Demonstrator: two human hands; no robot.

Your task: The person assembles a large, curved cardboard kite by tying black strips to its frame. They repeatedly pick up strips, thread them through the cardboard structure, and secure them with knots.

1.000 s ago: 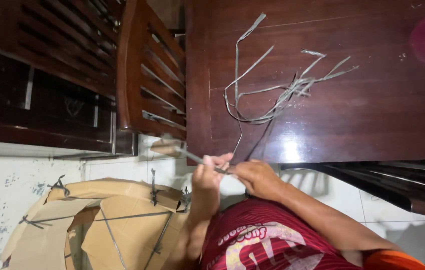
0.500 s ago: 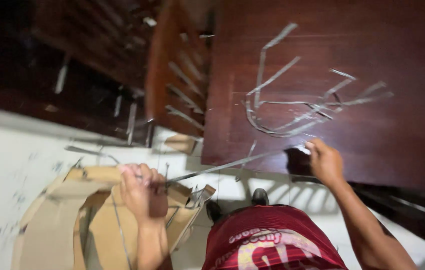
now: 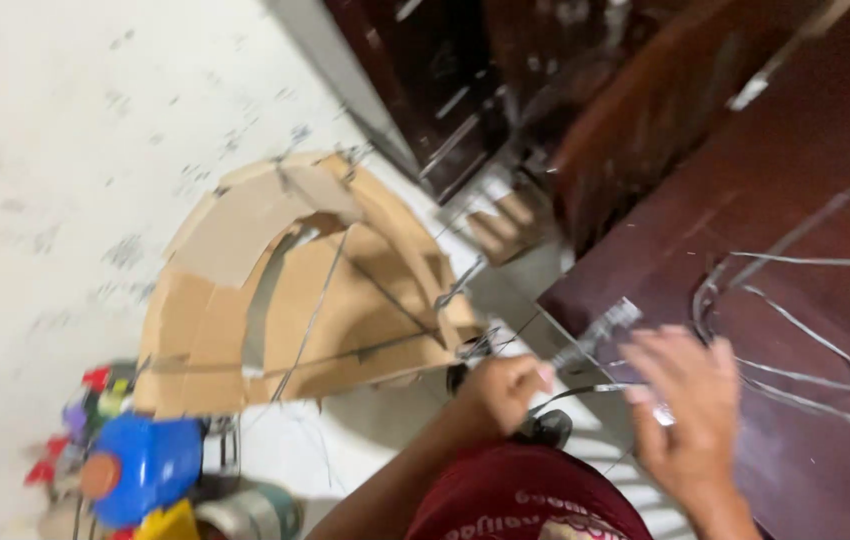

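At the corner of the dark wooden surface (image 3: 805,160), the left hand (image 3: 505,388) is fisted, its grip pinching a thin grey strip (image 3: 595,340). The right hand (image 3: 690,415), fingers spread, hovers beside it. More strips (image 3: 795,340) lie loose on the surface; a cardboard arch (image 3: 295,290) lies on the floor beyond the corner.

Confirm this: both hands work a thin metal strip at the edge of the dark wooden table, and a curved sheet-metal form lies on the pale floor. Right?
Not quite. The head view shows the curved form on the pale floor is brown cardboard, not sheet metal. The left hand and right hand do work a thin metal strip at the dark wooden table edge.
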